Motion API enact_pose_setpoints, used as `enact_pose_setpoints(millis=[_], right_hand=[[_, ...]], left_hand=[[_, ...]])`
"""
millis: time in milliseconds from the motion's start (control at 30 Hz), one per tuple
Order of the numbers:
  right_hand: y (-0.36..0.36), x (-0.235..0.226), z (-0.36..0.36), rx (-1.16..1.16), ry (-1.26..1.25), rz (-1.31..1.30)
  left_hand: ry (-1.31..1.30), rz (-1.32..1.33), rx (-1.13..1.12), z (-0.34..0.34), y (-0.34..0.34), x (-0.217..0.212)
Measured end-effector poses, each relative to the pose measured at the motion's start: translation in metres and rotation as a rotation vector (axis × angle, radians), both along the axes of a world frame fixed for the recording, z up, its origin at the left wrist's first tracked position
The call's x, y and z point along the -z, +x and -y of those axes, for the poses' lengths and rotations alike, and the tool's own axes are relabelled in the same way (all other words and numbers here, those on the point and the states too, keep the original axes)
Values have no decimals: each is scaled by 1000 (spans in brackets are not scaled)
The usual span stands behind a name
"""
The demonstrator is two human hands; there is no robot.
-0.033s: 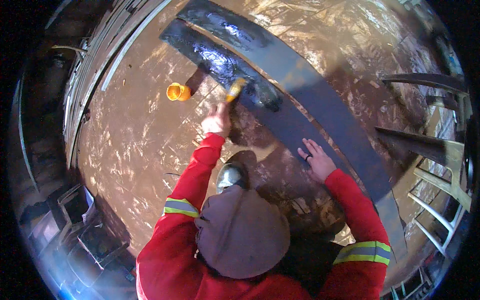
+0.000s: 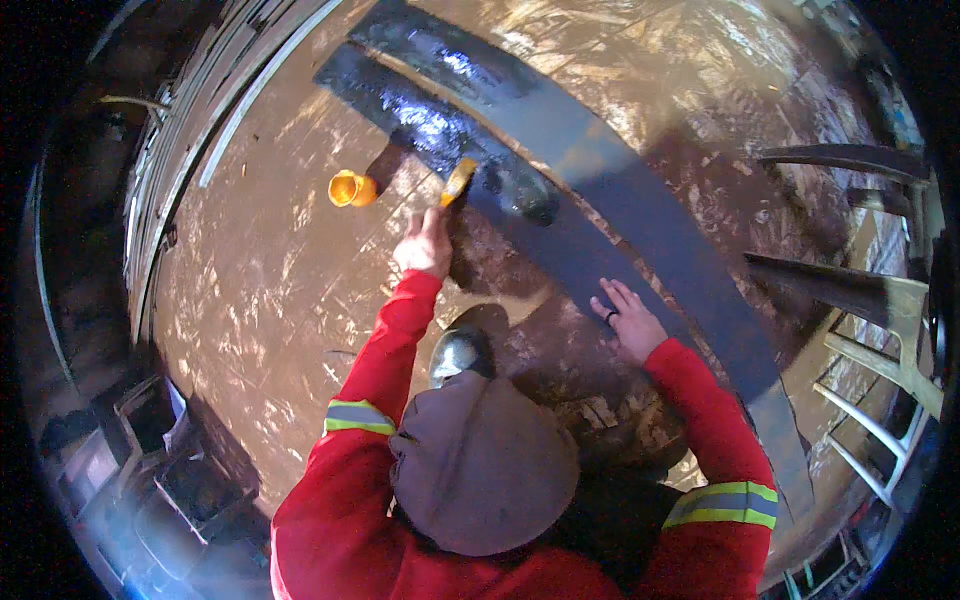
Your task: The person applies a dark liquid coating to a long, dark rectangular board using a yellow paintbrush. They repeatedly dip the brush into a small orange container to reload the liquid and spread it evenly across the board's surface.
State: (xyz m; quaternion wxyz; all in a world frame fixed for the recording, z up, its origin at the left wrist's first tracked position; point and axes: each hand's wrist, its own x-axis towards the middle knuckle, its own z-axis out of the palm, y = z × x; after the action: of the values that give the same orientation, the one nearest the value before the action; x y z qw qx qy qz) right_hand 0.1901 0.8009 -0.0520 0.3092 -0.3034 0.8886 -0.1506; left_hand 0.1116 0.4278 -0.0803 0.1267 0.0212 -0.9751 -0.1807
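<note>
I'm looking down on the yellow-handled paint brush [image 2: 458, 182], gripped in the left hand [image 2: 425, 243] with the fingers wrapped round the lower handle; its head sits just ahead of the knuckles, touching the near edge of the long dark metal strip [image 2: 600, 190] where the wet black coating [image 2: 430, 125] shines. The brush looks light and stiff in the handle, soft at the bristles, and likely slick if coating has run down it, so I judge the grip belongs low on the handle, clear of the loaded end.

The right hand [image 2: 628, 322] holds nothing: fingers spread wide and flat, pressed against the strip's dull, uncoated stretch, well to the right of the brush hand. A dark ring shows on one finger. The strip itself reads as heavy and rigid, not something to shift with one hand; its glossy far part is surely slippery and easy to smear, so the dry stretch under the right palm is the safe place to steady it.

Just left of the brush hand lies a small orange plastic cup [image 2: 351, 188] on its side on the scuffed brown board floor [image 2: 270, 300]. Between the two red sleeves with reflective bands sits a dark boot toe [image 2: 460, 352], and nearer me a brown cap [image 2: 482, 462]. Beyond the right hand, pale slatted chair frames [image 2: 880, 330] stand at the edge.
</note>
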Motion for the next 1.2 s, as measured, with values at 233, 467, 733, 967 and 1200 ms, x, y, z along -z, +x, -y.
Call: enact_pose_setpoints(millis=[233,467,733,967,1200], right_hand=[[-2,-7,2,-30,35,54],[-3,-3,-2,-7,21,18],[3,-3,3,41,-34,40],[2,0,-1,1,18,16],[-1,-4,-4,32,6,38]], left_hand=[[-4,158,142,-36,22,8],[-3,172,155,-9,12,-8],[-115,225,45,25,38,5],[-61,244,-74,23,52,9],[347,215,-180,27,24,-5]])
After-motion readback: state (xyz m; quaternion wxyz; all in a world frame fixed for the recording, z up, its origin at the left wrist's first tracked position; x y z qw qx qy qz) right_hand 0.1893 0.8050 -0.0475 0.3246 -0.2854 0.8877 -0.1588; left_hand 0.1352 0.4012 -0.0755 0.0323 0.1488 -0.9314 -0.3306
